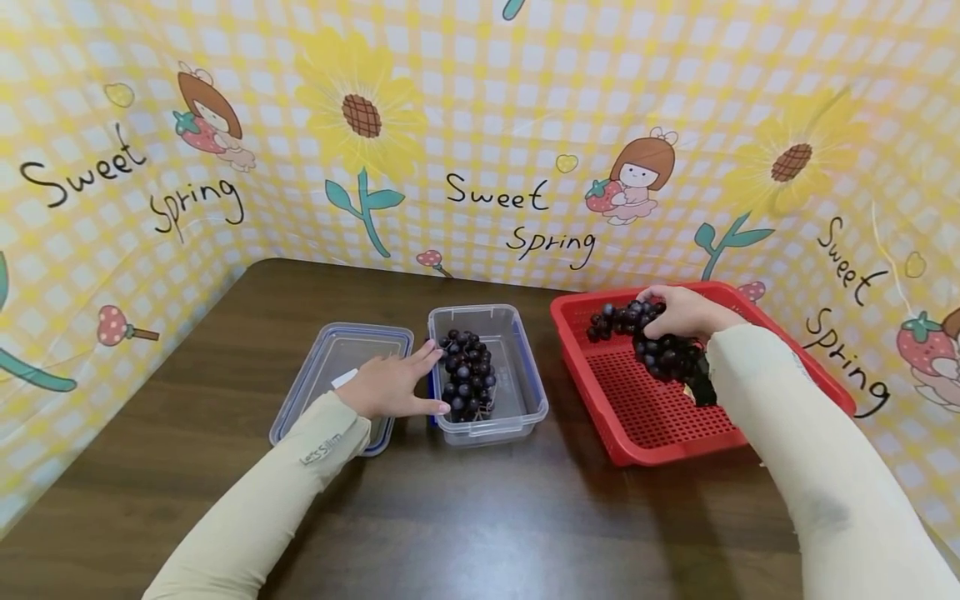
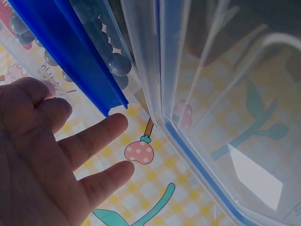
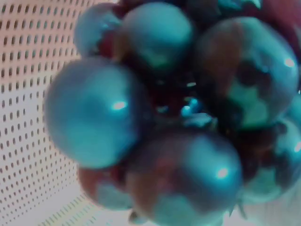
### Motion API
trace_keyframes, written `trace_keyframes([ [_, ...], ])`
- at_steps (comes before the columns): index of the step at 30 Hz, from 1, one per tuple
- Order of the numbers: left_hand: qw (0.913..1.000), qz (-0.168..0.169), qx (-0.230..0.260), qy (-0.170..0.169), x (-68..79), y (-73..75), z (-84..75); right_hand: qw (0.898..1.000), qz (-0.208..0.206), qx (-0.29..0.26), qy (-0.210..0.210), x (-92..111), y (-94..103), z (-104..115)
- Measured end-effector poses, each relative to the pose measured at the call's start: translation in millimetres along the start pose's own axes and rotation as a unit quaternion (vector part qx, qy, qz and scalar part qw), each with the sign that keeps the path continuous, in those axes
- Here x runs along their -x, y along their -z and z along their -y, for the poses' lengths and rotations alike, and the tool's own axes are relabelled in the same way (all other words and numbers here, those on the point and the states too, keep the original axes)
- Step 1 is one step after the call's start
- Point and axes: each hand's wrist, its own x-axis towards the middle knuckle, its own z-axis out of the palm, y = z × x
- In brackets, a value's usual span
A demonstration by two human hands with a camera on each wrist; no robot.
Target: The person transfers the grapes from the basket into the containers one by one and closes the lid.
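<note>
A bunch of dark grapes is in my right hand, which grips it over the red basket. In the right wrist view the held grapes fill most of the picture and hide the fingers. A clear plastic container stands left of the basket with another grape bunch along its left side. My left hand rests with spread fingers at the container's left edge. Beside the blue side flap its extended fingers show in the left wrist view, pinching nothing.
Left of the container lies its clear lid with a blue seal, partly under my left hand and forearm. Everything rests on a brown wooden table. A yellow checked cloth rises behind and on both sides.
</note>
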Motion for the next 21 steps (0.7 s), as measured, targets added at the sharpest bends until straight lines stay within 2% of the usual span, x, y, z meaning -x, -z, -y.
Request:
trace_keyframes([
  [6, 1.0, 0.003, 0.0, -0.004, -0.2, 2.1, -1.1, 0.997, -0.034, -0.073, -0.014, 4.1, -1.3, 4.2],
  [14, 0.9999, 0.007, -0.008, 0.0, -0.5, 3.3, 1.5, 0.988, -0.061, -0.138, -0.026, 1.0, -16.5, 23.7],
  [21, 0.9999, 0.01, -0.013, -0.001, -1.8, 2.8, -0.1, 0.974, -0.083, -0.208, -0.042, -4.9, -24.3, 41.6],
])
